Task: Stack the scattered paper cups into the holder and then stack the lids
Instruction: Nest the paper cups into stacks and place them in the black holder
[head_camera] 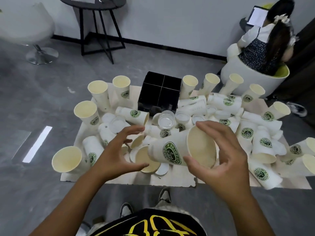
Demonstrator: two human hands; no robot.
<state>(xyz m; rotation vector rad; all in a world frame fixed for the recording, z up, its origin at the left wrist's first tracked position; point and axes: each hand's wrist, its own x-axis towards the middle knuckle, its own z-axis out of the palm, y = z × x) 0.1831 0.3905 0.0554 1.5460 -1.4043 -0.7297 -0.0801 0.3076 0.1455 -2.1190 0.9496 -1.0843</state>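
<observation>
White paper makes up the cup (172, 151) in the middle of the frame. It lies on its side in the air, its open mouth facing lower right and its bottom pointing left. The right hand (225, 155) curls round the wide rim and holds it. The left hand (119, 150) sits just left of the cup's bottom, fingers spread wide, holding nothing. The black holder (160, 92) stands further up the frame, past the cup, its four boxes looking empty.

The tilted paper cup (172, 153) near the front edge carries a round green logo reading "ENJOY LIFE" and "COFFEE". The other cups' matching logos are too small to read.
</observation>
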